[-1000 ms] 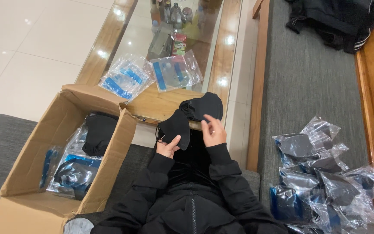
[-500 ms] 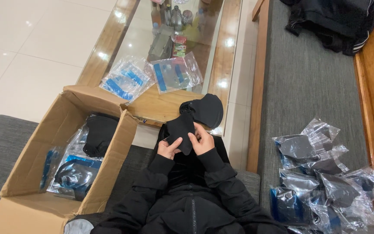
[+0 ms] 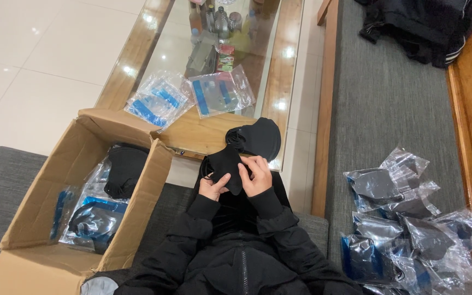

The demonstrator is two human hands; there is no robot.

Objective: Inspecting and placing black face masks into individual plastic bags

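Head view: both hands meet just above the lap, closed on a stack of black masks [image 3: 247, 150]. The left hand [image 3: 214, 186] pinches the lower left edge of the front mask, thumb on top. The right hand [image 3: 258, 176] grips the same piece from the right, fingers curled over its face. The stack runs up and to the right from the hands, its long axis tilted toward the far corner of the glass-topped worktop [image 3: 203, 134], so the upper masks stand clear beyond the right hand, which is the nearer one to them. The left hand is nearer the open cardboard box [image 3: 137, 186], which sits just beside the person's left knee and holds more black masks and bagged ones. On the worktop lie two clear bags [image 3: 192, 97] with blue strips, well apart from the hands. To the right, on the grey sofa [image 3: 394, 109], sits a pile of bagged masks [image 3: 411, 218], out past the right arm.
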